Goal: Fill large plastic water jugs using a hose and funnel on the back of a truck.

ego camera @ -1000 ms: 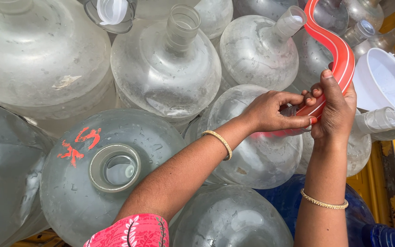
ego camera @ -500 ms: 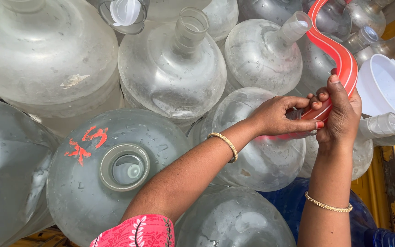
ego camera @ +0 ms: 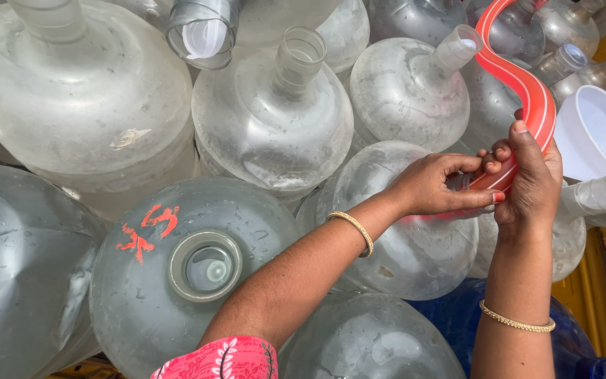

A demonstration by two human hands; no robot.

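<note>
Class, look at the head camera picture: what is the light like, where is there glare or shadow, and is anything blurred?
Head view: bright, even daylight; soft glare on the clear jug domes, such as the open-necked jug; the white funnel looks nearly washed out; mild shadow lies under the left hand and right hand on the red hose; everything is sharp, without motion blur.

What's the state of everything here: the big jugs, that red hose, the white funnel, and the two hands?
Left hand: closed on the red hose's lower end.
Right hand: gripping the hose from the other side.
Red hose: curved, held at a jug's mouth.
Jug with red marks: upright, uncapped.
Jug behind it: tilted, uncapped.
White funnel: open side facing the camera; contents cannot be told.
</note>
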